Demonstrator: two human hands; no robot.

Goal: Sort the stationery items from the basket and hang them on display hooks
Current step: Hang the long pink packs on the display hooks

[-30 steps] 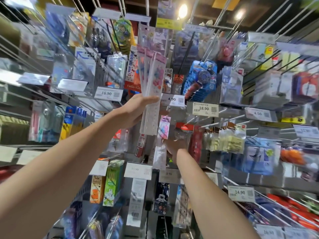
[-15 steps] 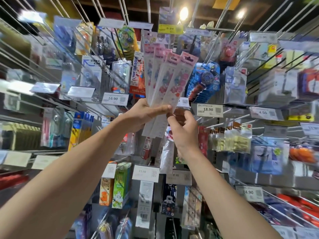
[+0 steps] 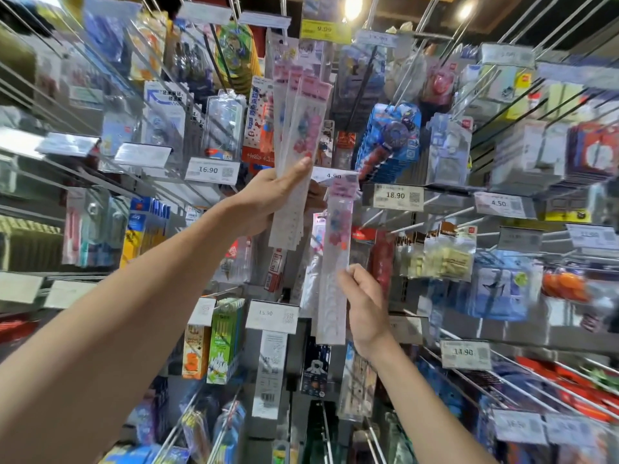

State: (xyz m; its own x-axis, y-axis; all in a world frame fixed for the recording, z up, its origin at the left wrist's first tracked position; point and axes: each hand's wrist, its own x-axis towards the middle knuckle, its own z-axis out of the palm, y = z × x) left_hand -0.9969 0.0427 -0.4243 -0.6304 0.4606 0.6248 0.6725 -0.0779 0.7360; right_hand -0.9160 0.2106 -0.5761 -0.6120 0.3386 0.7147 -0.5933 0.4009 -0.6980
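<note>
**1 ruler pack at the hook, a handful to go**

We are up at the display wall. The left hand [image 3: 271, 199] is raised, its fingers [image 3: 301, 165] and thumb wrapped round a fanned stack of ruler packs [image 3: 301, 128], pink headers up, in front of the hanging goods. Lower and to the right, the right hand [image 3: 363, 309] pinches the lower edge of 1 single ruler pack [image 3: 335, 249] between thumb and fingers. That pack stands upright, its pink header just beside the 4.90 price tag [image 3: 333, 175].

Whether the header hole is on a hook we cannot tell: the wire there is hidden and the picture is blurred. Our read is that we are mid-task, hanging this 1 pack. The stack in the left hand is work left, several packs by the look of the headers. The basket is out of view, so we cannot say what remains in it.
</note>
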